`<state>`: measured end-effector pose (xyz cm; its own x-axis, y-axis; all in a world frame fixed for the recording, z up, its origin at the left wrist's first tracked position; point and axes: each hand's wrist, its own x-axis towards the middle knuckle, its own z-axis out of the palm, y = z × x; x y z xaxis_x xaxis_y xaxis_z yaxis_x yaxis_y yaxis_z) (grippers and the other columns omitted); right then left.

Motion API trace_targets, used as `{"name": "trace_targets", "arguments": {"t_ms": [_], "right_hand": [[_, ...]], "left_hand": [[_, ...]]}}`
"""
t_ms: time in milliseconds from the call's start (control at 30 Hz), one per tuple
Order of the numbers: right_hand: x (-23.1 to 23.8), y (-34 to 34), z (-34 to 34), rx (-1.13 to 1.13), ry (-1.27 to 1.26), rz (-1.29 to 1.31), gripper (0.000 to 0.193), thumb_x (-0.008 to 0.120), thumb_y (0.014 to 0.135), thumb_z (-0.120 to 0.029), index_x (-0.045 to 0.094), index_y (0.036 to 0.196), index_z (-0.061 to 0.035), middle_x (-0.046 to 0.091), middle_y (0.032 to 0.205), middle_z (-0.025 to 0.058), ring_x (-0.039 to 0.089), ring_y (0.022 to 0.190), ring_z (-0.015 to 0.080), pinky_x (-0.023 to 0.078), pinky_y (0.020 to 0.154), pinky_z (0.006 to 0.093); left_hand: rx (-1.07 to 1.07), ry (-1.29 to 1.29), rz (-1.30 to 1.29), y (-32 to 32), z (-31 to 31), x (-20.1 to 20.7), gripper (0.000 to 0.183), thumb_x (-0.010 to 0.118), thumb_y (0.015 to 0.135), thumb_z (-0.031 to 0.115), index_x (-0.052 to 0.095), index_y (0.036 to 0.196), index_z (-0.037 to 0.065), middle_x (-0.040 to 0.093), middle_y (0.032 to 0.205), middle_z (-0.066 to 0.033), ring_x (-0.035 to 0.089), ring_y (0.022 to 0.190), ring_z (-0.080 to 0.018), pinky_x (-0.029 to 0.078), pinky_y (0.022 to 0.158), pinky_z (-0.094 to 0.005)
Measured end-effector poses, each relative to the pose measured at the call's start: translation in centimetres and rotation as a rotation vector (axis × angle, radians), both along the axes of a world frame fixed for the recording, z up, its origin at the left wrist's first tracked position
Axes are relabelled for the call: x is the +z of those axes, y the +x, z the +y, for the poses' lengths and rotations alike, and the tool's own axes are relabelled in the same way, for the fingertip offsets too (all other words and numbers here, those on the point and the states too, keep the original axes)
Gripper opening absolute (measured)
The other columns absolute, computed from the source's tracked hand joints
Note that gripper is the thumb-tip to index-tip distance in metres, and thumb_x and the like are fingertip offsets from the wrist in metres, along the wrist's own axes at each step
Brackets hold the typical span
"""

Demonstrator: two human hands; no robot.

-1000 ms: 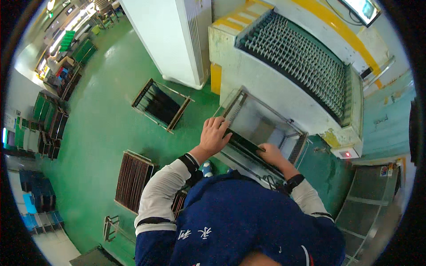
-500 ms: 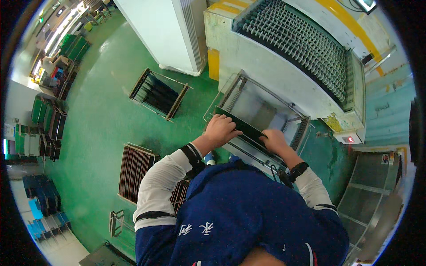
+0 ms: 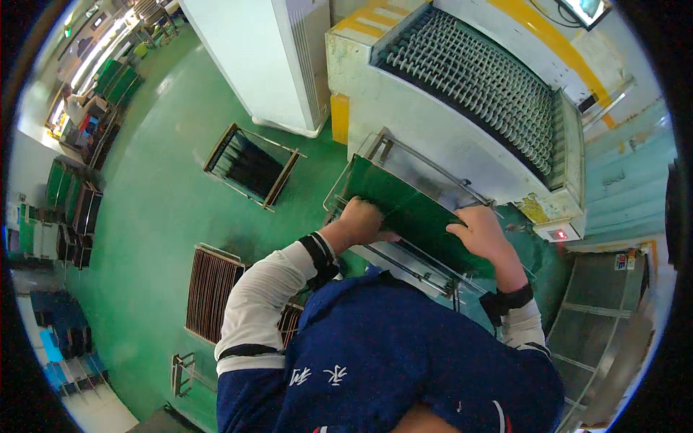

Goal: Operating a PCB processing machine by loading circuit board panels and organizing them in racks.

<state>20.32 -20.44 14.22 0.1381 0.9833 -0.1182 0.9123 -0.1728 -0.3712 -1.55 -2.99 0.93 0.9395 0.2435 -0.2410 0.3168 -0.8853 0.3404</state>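
A flat green panel (image 3: 408,211) tilts across the metal rack (image 3: 442,167) in front of me, its broad face turned up. My left hand (image 3: 361,221) grips the panel by its left side, fingers curled and partly hidden. At the right side my right hand (image 3: 482,232) is closed on the panel, its thumb lying over the green face. The rack's slotted lower parts are mostly covered by the panel.
Beyond the rack stands a pale machine (image 3: 440,108) with rows of rollers (image 3: 476,86). A white cabinet (image 3: 253,65) rises at its left. On the green floor are a rack of dark panels (image 3: 249,167) and a rack of brown-edged panels (image 3: 214,292). A metal-framed screen (image 3: 595,317) is at right.
The panel has turned from nearly edge-on to showing its broad green face. My right hand has moved right, and my left hand has shifted slightly nearer. The view has shifted a little.
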Motion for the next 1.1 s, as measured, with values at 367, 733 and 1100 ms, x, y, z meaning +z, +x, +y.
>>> {"name": "trace_targets", "arguments": {"t_ms": [367,733,1100], "right_hand": [[7.0,7.8,-2.5,-0.295,0.303,0.107,0.026,0.075,0.082,-0.022,0.071,0.095,0.0007,0.070,0.084,0.0159,0.068,0.080,0.0319,0.051,0.072,0.0388],[-2.5,20.9,2.5,-0.874,0.872,1.603,0.034,0.071,0.089,-0.009,0.061,0.121,-0.0043,0.066,0.117,0.0121,0.064,0.105,0.0318,0.055,0.088,0.0505],[-11.7,28.7,11.4,-0.961,1.070,1.898,0.014,0.067,0.093,-0.011,0.062,0.102,-0.0016,0.065,0.100,0.0130,0.064,0.092,0.0263,0.057,0.086,0.0405]], "left_hand": [[-0.001,-0.049,0.172,1.8,0.5,1.3,0.081,0.048,0.081,0.083,0.075,0.091,0.007,0.071,0.080,-0.0173,0.069,0.084,-0.0398,0.055,0.075,-0.0478],[0.037,-0.082,0.058,1.5,0.3,1.5,0.081,0.049,0.078,0.085,0.074,0.076,0.007,0.067,0.074,-0.0180,0.068,0.076,-0.0380,0.054,0.071,-0.0487],[0.070,-0.057,0.036,2.3,0.3,0.9,0.081,0.050,0.078,0.085,0.073,0.073,0.008,0.068,0.073,-0.0146,0.067,0.073,-0.0367,0.053,0.068,-0.0487]]}}
